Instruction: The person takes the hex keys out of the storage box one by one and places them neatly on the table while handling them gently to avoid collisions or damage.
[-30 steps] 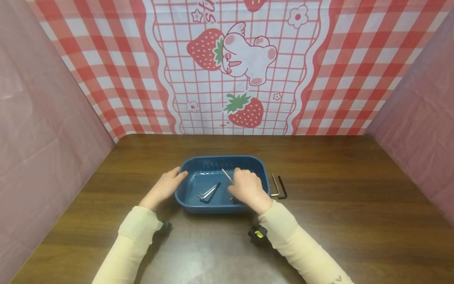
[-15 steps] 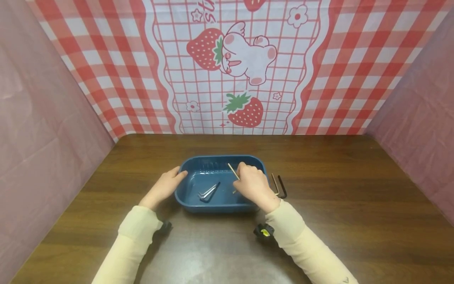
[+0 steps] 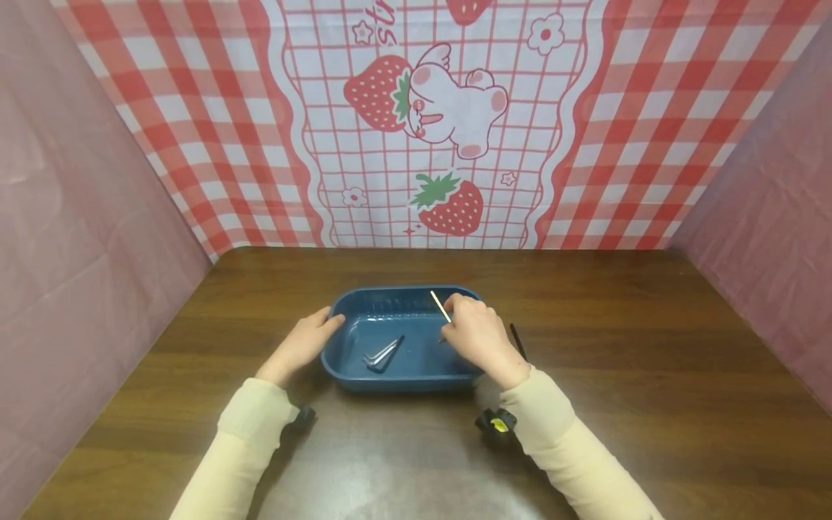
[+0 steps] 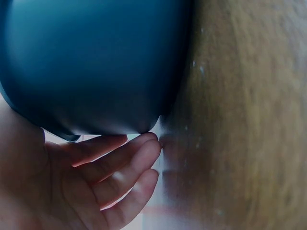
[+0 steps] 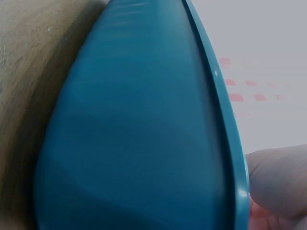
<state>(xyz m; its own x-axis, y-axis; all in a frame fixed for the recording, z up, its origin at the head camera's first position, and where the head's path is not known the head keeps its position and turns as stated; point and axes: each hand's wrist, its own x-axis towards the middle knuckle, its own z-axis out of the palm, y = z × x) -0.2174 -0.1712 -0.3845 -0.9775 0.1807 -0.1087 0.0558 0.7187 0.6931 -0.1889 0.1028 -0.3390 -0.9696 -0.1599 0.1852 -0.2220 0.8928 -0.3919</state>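
A blue plastic basin point(image 3: 403, 378) stands on the table. My left hand point(image 3: 300, 350) holds its left end, thumb over the rim; the left wrist view shows the fingers point(image 4: 136, 158) bent against the outer wall. Over the basin's right side, my right hand point(image 3: 479, 338) pinches a gold-coloured hex key point(image 3: 440, 306) whose long arm sticks up toward the back left. Silver hex keys point(image 3: 383, 352) and a dark one lie together on the basin floor. In the right wrist view, the basin's outer wall point(image 5: 134, 115) covers most of what my right hand point(image 5: 280, 184) holds.
A black hex key point(image 3: 518, 339) lies on the wooden table point(image 3: 624, 375) just right of the basin, partly behind my right hand. A red-and-white checked cloth point(image 3: 234, 144) hangs behind the table, with pink cloth point(image 3: 84, 217) at the sides.
My right hand has moved right inside the basin, carrying the gold hex key. It now covers the gold hex key that lay on the table. The left hand stays put.
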